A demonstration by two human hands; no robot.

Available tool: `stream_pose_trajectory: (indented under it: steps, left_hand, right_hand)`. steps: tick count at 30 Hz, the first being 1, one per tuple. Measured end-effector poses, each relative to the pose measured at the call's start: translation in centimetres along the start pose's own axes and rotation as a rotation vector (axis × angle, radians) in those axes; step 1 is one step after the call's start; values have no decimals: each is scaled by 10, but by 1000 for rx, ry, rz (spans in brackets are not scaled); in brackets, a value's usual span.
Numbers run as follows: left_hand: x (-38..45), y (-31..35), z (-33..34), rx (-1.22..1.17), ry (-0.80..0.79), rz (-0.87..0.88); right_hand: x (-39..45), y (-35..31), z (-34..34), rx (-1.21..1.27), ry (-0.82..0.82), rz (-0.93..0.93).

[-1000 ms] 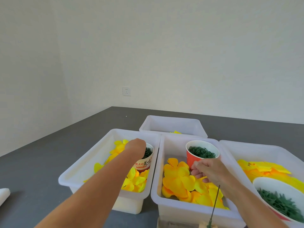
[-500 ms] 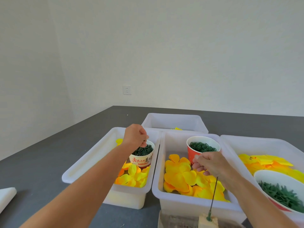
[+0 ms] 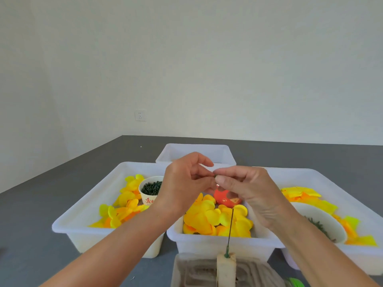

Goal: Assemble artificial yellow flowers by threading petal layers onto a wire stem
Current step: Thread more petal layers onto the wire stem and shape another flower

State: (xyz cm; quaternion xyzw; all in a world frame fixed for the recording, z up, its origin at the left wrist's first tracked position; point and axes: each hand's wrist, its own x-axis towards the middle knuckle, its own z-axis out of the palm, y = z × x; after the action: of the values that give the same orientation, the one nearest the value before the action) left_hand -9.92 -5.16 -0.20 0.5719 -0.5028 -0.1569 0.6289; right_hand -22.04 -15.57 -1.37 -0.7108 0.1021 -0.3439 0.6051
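Both hands are raised over the middle tub (image 3: 219, 242), fingertips meeting. Left hand (image 3: 184, 183) and right hand (image 3: 244, 188) pinch one small dark green piece (image 3: 215, 176) between them; too small to identify further.

Landmark: middle tub, white plastic, on the grey bench (image 3: 41, 204).
- In it: loose yellow petal layers (image 3: 204, 217) and a red paper cup (image 3: 224, 198), mostly hidden behind the hands; cup contents not visible.
- Left of it: second white tub (image 3: 83, 216) with yellow-orange petals (image 3: 122, 210) and a white printed paper cup (image 3: 150, 190) full of small dark green parts.
- Right of it: third white tub (image 3: 360, 214) with flatter yellow petal pieces (image 3: 300, 193) and a white bowl (image 3: 323, 218) holding dark green bits, partly covered by the right forearm.
- Behind it: fourth white tub (image 3: 194, 151); its contents cannot be seen.
- In front of it: wire stem (image 3: 230, 230), dark green, standing near upright in a pale block (image 3: 226, 268), untouched by either hand. The block sits in a beige moulded tray (image 3: 196, 272).

A bright green bit (image 3: 296, 282) shows at the bottom edge, right of the tray.
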Motion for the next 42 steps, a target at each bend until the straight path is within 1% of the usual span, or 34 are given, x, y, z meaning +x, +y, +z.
stream_pose_trajectory:
  steps: [3,8,10,12,16,19,22,25,29,33,38,42]
  left_hand:
    - [-7,8,6,61,11,48]
    - [-16,18,9,105,22,65]
    - [-21,20,10,104,7,32]
    - [-27,20,12,117,11,5]
    - [-44,16,16,146,83,16]
    - [-54,15,19,114,29,-24]
    - [-60,13,22,69,-2,-64]
    - [-61,13,23,18,-6,-91]
    - [-63,13,25,-40,3,-123]
    - [-68,14,25,-79,-1,-110]
    - [-70,12,27,-17,19,-83]
    - [-69,10,28,-20,23,-97]
  right_hand:
    - [-12,-12,8,35,68,-72]
    - [-23,-18,16,-56,192,-146]
    - [-25,-19,14,-65,247,-139]
    - [-28,-19,10,-3,276,-81]
    - [-39,-18,7,232,274,79]
    - [-45,-19,6,375,264,149]
    - [-50,-21,4,430,250,186]
    - [-54,-21,2,417,228,197]
    - [-59,-21,1,315,213,182]
    - [-61,-20,4,242,182,146]
    - [-63,-20,7,206,169,104]
    - [-64,-20,8,168,156,81]
